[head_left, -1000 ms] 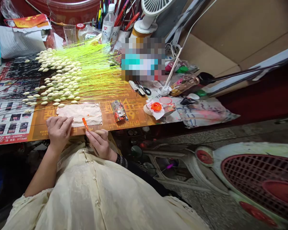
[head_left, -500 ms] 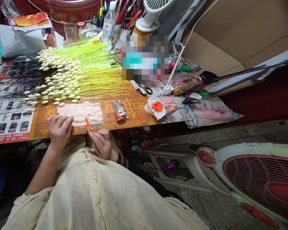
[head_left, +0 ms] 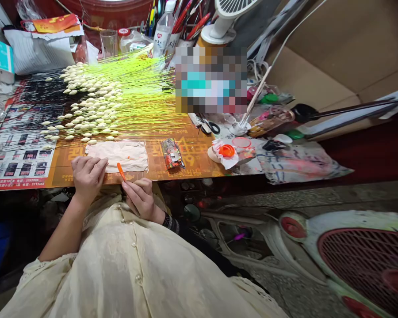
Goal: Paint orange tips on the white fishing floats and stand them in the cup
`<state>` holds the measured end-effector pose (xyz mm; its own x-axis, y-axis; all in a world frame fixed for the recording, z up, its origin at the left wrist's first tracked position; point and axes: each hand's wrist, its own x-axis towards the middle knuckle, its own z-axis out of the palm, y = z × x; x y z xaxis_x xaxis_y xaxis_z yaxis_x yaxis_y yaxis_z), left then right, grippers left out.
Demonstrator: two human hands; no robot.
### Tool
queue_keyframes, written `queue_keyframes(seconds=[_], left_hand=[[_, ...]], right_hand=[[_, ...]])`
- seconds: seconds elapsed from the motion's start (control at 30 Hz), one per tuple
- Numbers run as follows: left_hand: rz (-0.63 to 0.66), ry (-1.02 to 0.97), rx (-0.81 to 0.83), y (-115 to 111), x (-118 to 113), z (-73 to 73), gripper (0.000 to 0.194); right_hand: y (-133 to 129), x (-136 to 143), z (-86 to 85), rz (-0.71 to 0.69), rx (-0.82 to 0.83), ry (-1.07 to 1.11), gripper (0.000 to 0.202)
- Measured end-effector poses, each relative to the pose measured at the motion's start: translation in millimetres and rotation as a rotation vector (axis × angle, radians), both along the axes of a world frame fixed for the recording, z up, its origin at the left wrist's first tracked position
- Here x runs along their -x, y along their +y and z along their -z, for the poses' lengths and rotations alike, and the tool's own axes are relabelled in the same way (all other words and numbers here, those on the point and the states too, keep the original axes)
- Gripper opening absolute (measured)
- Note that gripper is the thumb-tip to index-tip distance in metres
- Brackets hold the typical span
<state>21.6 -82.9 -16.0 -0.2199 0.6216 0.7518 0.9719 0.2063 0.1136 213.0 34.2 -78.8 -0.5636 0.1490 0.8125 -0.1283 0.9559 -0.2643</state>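
Tabletop (head_left: 197, 168): from where I'm standing, its printed orange covering is showing on both sides of the pink cloth (head_left: 134, 154).
Pale spindles (head_left: 97, 112): they are lying in a thick spread beyond the cloth, with black strands (head_left: 41, 99) and yellow-green strands (head_left: 146, 84) fanning to either side.
Packet (head_left: 173, 154): this small dark one is resting just right of the cloth.
Orange pot (head_left: 226, 151): it is sitting well right of the cloth, past the packet.
Right hand (head_left: 141, 196): it is working just this side of the cloth, fingers and thumb grasping the orange-tipped stick.
Orange-tipped stick (head_left: 120, 171): it is slanting up from that grip, its tip showing against the cloth's near edge; I'm not managing to tell whether they are touching.
Left hand (head_left: 89, 174): it is bending its fingers in at the cloth's near left corner; whether they are pinching anything, I can't tell.
Good handling: a light grip near the coloured end would, I'm thinking, be giving the finest control.
Orange fleck (head_left: 128, 157): it is marking the cloth beyond the tip, so keeping sleeves and fingers off wet-looking spots seems wise.
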Motion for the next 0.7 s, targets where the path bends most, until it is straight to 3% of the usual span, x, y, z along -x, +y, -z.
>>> queue_keyframes(seconds=[0.47, 0.7], left_hand=[[0.002, 0.05, -0.009, 0, -1, -1.0, 0.024], [-0.007, 0.056, -0.003, 0, -2, -1.0, 0.023]], right_hand=[[-7, 14, 6.3, 0.023, -0.004, 0.019, 0.056], [-7, 12, 16.7, 0.063, -0.032, -0.095, 0.052]])
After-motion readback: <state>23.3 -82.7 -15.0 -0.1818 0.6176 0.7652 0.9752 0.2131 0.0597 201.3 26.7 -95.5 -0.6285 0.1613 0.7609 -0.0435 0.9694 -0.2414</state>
